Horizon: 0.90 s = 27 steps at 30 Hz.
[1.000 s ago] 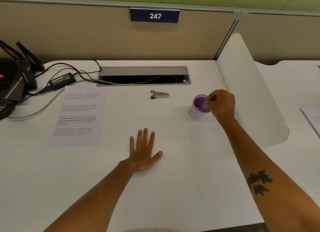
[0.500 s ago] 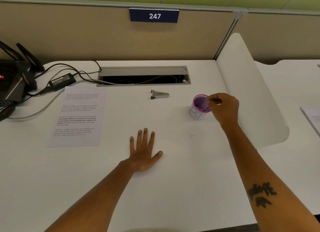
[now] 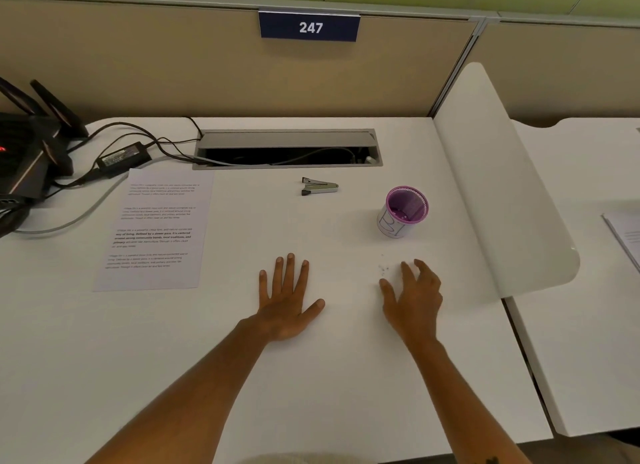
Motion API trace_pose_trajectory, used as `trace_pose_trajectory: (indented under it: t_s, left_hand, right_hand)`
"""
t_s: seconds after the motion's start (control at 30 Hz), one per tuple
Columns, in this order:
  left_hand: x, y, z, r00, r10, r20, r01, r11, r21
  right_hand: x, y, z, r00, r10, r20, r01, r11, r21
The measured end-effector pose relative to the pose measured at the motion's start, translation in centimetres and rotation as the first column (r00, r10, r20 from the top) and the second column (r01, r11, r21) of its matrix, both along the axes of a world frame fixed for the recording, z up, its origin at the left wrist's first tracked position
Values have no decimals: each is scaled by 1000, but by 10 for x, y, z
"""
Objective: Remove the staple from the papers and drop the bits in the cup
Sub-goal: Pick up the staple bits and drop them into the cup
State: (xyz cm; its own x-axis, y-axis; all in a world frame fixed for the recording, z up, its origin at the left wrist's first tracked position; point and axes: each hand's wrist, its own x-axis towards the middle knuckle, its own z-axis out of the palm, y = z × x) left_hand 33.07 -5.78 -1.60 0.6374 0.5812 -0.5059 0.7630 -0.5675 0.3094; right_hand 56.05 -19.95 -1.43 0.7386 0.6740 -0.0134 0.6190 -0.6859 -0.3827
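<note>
Resting flat on the white desk (image 3: 346, 377), the left hand (image 3: 289, 302) has its fingers straight and lightly spread, palm down, holding nothing; the right hand (image 3: 414, 295) sits just beside it to the right, fingers loosely curled and parted, thumb out to the left, empty as well, though whether the fingertips touch the surface cannot be told; a few tiny dark specks (image 3: 383, 269) lie on the desk just left of its index finger, too small to identify. Beyond the right hand stands the cup (image 3: 403, 211), upright, purple inside with a white outer wall bearing pen marks, and small pale bits show on its bottom; the staple remover (image 3: 319, 186) lies on its side further back and to the left, apart from both hands; the papers (image 3: 157, 228) lie flat at the left, printed side up, well apart from the left hand.

At the back of the desk an open cable tray (image 3: 287, 148) is set into the surface; a black power adapter (image 3: 124, 156) with cables and a dark router (image 3: 24, 145) occupy the far left corner; a tan partition behind carries a blue sign (image 3: 309, 26) reading 247; a curved white divider (image 3: 495, 173) rises along the desk's right edge, close to the cup; the desk between the hands and the near edge is bare.
</note>
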Motion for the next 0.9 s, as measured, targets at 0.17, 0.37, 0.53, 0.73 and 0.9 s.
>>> trace_pose_trajectory:
  t_s: [0.17,0.37,0.53,0.73,0.9]
  left_hand:
    - [0,0,0,1000,-1,-4,1,1000,11]
    - [0,0,-1,1000,7,-5,-7,1000,8]
    - [1,0,1,1000,0,-22,0,1000,5]
    - [0,0,1,1000,-10,-25,10,1000,-3]
    - [0,-1,1,1000,-5,-27,5,1000,2]
  right_hand:
    - [-35,10,-15,999,45,-31,-51,968,-244]
    - [-25,31,-12,993,93,-72,-108,965,-241]
    - [16,25,-9,979,195,63,-177,960,-219]
    - [35,9,-11,907,415,67,-373,868,-328]
    - [36,-2,-9,911,413,-4,-402,884,-240]
